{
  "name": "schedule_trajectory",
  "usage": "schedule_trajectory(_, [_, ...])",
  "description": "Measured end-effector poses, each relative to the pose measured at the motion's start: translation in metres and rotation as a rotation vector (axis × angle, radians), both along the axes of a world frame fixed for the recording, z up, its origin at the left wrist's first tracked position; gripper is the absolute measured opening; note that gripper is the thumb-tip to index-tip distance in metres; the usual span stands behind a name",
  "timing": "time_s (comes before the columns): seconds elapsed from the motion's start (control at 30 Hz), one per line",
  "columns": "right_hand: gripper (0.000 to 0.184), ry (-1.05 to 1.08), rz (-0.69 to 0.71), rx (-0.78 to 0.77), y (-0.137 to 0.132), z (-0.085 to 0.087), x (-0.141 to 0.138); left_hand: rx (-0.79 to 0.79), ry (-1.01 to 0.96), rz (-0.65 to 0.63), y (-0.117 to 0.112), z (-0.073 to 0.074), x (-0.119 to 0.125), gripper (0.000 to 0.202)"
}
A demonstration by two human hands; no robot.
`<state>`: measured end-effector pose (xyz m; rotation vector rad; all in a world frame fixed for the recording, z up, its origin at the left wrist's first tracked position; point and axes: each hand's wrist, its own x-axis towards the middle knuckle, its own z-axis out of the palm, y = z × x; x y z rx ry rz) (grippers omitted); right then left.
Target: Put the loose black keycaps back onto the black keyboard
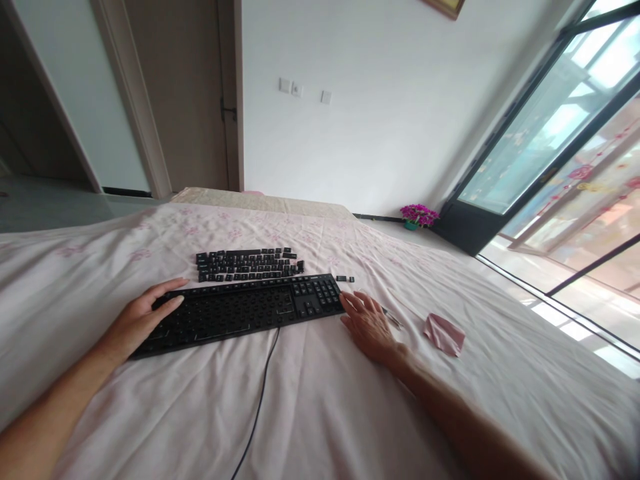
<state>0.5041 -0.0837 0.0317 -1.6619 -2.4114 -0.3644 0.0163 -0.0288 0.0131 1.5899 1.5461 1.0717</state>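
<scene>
A black keyboard [240,312] lies on a bed covered by a pale pink flowered sheet [325,393]. Most of its keycaps are off; only the number pad on its right still carries keys. The removed keycaps [249,264] sit in rows just behind it. My left hand [145,317] rests on the keyboard's left end, fingers stretched flat. My right hand [367,325] lies on the sheet at the keyboard's right end, fingers spread and touching its edge. A thin dark tool [393,318] lies partly under that hand. The keyboard's cable [260,400] runs toward me.
Two loose keycaps [345,278] lie right of the removed rows. A pink cloth [443,333] lies on the sheet right of my right hand. A pot of purple flowers [418,216] stands on the floor by a large glass door [550,153]. A brown door [185,93] stands behind.
</scene>
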Motion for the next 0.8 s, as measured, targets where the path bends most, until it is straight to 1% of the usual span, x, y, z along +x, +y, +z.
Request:
schedule_trajectory(0.1, [0.051, 0.002, -0.020, -0.018, 0.000, -0.005, 0.001, 0.016, 0.008, -0.008, 0.000, 0.000, 0.001, 0.062])
schedule_trajectory(0.23, [0.058, 0.017, -0.022, -0.075, -0.004, -0.005, 0.002, 0.033, 0.022, -0.005, 0.001, -0.002, 0.000, 0.061])
schedule_trajectory(0.3, [0.057, 0.064, -0.003, -0.104, -0.004, -0.004, 0.006, 0.044, 0.025, -0.004, 0.001, -0.003, 0.000, 0.059])
schedule_trajectory(0.37, [0.051, 0.141, 0.004, -0.092, 0.001, -0.003, 0.012, 0.058, 0.016, -0.015, 0.002, -0.005, -0.001, 0.057])
schedule_trajectory(0.43, [0.045, 0.239, -0.015, -0.047, 0.012, -0.001, 0.020, 0.059, 0.007, -0.029, 0.002, -0.006, -0.002, 0.056])
schedule_trajectory(0.5, [0.040, 0.328, -0.053, 0.003, 0.029, 0.001, 0.029, 0.046, 0.006, -0.035, 0.002, -0.007, -0.002, 0.056])
schedule_trajectory(0.57, [0.035, 0.356, -0.094, 0.044, 0.049, 0.004, 0.037, 0.036, 0.010, -0.028, 0.003, -0.007, -0.003, 0.056])
schedule_trajectory(0.7, [0.025, 0.265, -0.165, 0.095, 0.084, 0.009, 0.045, 0.024, 0.002, -0.025, 0.003, -0.007, -0.004, 0.057])
schedule_trajectory(0.8, [0.020, 0.171, -0.173, 0.065, 0.101, 0.010, 0.041, 0.025, -0.015, -0.030, 0.003, -0.007, -0.003, 0.057])
